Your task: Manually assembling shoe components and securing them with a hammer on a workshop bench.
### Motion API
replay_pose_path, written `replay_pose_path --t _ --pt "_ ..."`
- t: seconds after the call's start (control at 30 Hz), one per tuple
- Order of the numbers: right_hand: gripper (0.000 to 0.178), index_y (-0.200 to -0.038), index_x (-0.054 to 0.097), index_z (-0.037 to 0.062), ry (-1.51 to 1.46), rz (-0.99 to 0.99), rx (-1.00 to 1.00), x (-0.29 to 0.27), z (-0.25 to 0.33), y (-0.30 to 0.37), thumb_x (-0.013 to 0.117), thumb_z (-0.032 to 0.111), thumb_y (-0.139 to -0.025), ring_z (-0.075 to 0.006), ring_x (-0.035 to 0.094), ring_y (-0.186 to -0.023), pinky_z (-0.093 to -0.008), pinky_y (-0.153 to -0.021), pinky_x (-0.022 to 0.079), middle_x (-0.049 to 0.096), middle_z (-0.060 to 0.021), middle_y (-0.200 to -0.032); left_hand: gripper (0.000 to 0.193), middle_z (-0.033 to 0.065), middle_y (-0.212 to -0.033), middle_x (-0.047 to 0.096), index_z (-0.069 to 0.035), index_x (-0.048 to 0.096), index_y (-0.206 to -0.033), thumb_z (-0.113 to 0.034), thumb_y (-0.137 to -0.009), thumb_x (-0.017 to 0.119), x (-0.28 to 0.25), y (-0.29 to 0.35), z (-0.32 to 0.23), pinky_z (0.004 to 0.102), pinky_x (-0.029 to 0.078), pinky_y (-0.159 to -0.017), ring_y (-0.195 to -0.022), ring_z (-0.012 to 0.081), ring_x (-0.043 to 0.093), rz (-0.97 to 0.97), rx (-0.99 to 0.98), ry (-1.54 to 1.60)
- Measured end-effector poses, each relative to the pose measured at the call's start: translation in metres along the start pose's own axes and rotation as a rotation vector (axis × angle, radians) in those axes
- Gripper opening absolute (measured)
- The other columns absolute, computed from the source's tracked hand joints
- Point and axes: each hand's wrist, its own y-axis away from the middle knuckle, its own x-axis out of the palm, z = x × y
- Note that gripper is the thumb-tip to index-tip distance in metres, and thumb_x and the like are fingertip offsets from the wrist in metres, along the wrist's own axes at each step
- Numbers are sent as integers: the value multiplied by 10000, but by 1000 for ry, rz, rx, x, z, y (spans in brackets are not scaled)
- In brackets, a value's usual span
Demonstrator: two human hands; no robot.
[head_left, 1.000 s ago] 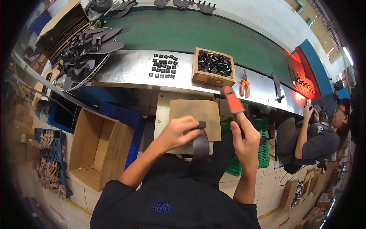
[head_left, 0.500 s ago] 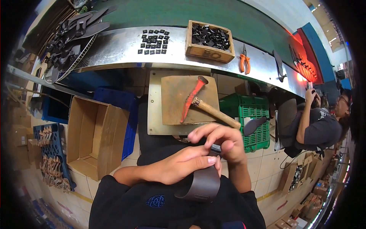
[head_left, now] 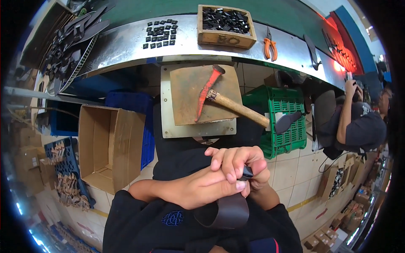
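Observation:
Close to my body, my left hand [head_left: 198, 187] is closed on a dark brown strap [head_left: 233, 213], its thumb pressed along the top. The strap curls in a loop below the fingers. A small shiny black piece [head_left: 247, 172], perhaps a buckle, shows where the strap's upper end meets my fingers. My right hand [head_left: 242, 162] is closed round that black piece, and its fingers lie over the left fingers. What the right fingertips touch underneath is partly hidden. Beyond my hands, a hammer [head_left: 228, 105] with a red head and wooden handle rests on a brown board [head_left: 181, 92].
Rows of small black pieces [head_left: 160, 33], a wooden box [head_left: 228, 40] of similar pieces and orange-handled pliers [head_left: 270, 46] lie on the metal bench [head_left: 118, 44]. Dark sandal parts [head_left: 78, 36] are heaped left. A cardboard box [head_left: 112, 147] and green crate [head_left: 287, 126] flank me. A person [head_left: 358, 122] works right.
My right fingers have folded down over the left fingers and the black piece. The strap loop has shifted slightly right. The bench appears higher in the picture, as the view has tilted.

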Motion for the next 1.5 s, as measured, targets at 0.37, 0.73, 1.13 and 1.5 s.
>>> replay_pose_path --t 0.37,0.73,1.13,1.5 --pt "524 -942 651 62 63 42 -16 -6 18 -1 561 578 -949 -361 671 -1029 -514 -1040 391 686 -97 -882 331 66 -1105 584 11 558 -1146 -274 -1085 402 6 -5 -16 300 416 -971 -1078 159 547 85 -50 181" --pt "348 -949 685 -68 1034 722 -376 -26 91 -26 738 273 -903 -289 626 -821 -363 -680 532 670 -138 -921 335 100 -962 649 8 627 -998 -243 -1074 418 2 -14 -13 313 441 -878 -954 183 595 286 10 139" --pt "300 -916 630 -139 883 855 -218 -6 93 -25 789 101 -830 -289 565 -688 -352 -601 494 588 -170 -831 273 121 -980 662 13 636 -1057 -189 -1068 452 1 -13 4 320 447 -859 -975 211 625 533 0 212" --pt "384 -964 738 -2 949 713 -110 -14 84 -18 741 374 -887 -248 596 -838 -349 -718 520 613 -87 -943 382 139 -1012 628 20 599 -1081 -293 -1094 383 -5 -7 3 345 443 -904 -1007 249 598 463 73 57"
